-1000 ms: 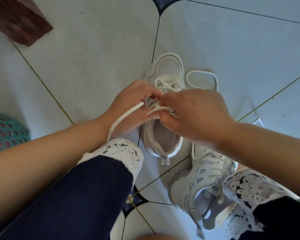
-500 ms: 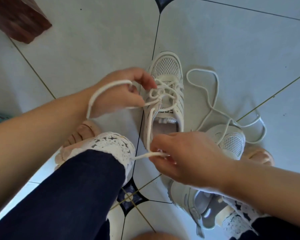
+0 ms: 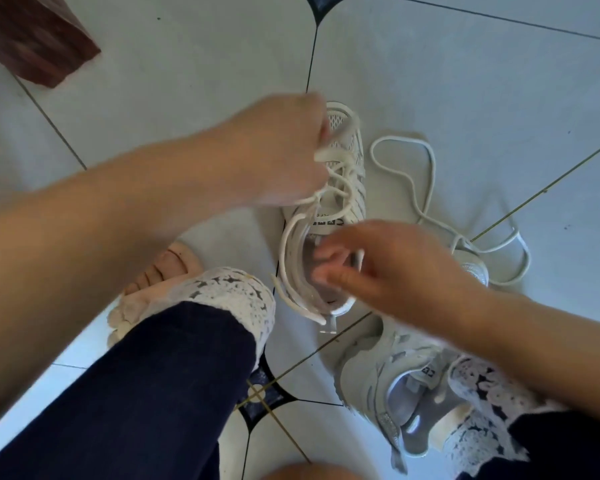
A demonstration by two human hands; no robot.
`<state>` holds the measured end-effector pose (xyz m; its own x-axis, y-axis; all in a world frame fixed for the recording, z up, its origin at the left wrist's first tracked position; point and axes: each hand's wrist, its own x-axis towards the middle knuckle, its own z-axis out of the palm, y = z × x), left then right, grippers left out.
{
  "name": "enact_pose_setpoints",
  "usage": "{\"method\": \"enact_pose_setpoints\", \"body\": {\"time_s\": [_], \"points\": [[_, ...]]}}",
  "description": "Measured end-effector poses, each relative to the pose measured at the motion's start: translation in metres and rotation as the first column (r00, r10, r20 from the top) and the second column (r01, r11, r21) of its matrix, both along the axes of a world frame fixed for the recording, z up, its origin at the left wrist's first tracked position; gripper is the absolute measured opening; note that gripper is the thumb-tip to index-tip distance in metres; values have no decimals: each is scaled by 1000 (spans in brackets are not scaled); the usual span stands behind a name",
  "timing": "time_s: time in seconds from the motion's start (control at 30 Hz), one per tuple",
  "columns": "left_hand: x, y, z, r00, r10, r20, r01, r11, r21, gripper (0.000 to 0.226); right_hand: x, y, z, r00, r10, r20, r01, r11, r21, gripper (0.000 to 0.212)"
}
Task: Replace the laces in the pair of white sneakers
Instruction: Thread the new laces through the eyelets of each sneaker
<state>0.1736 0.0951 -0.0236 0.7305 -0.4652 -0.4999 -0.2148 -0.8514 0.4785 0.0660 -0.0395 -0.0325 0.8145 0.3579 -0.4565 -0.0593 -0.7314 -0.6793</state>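
One white sneaker [image 3: 343,188] stands on the tiled floor, toe pointing away from me. A white lace [image 3: 286,244] is partly threaded through its eyelets, and its free ends trail down the sneaker's left side. My left hand [image 3: 284,150] grips strands of that lace over the front eyelets. Over the sneaker's opening hovers my right hand [image 3: 388,268], blurred, fingers loosely curled; I see no lace in it. The second sneaker [image 3: 388,382] lies unlaced at the lower right. A loose lace [image 3: 426,188] snakes over the floor on the right.
A dark brown wooden block [image 3: 32,39] sits at the top left. My knees in dark blue trousers with white lace hems [image 3: 229,292] fill the lower part of the view, with my bare foot [image 3: 160,271] to the left of the sneaker.
My right hand let go of the lace end it had pulled toward me and moved back over the sneaker's opening. My left hand shifted right onto the front eyelets.
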Motion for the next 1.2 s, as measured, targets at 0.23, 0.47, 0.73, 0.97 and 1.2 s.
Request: {"method": "enact_pose_setpoints", "body": {"time_s": [0.23,0.47,0.73,0.97,1.2], "points": [[-32,0,-13,977,-206,-49,206,978,-1,7,27,-23,-5,795,-509,-330,606,685,405,20],[-26,22,-12,985,-126,-118,116,989,-89,9,32,-36,-10,690,-626,-363,724,599,341,12],[-40,5,-12,989,125,-74,-140,955,-261,8,23,-17,-10,814,-527,-244,581,746,326,12],[-62,2,-19,879,367,-304,-456,832,-315,7,14,-20,-29,953,-302,31,303,952,-39,34],[-68,2,-24,980,193,41,-174,944,-282,9,7,-23,-35,845,-527,-93,535,837,116,11]]}}
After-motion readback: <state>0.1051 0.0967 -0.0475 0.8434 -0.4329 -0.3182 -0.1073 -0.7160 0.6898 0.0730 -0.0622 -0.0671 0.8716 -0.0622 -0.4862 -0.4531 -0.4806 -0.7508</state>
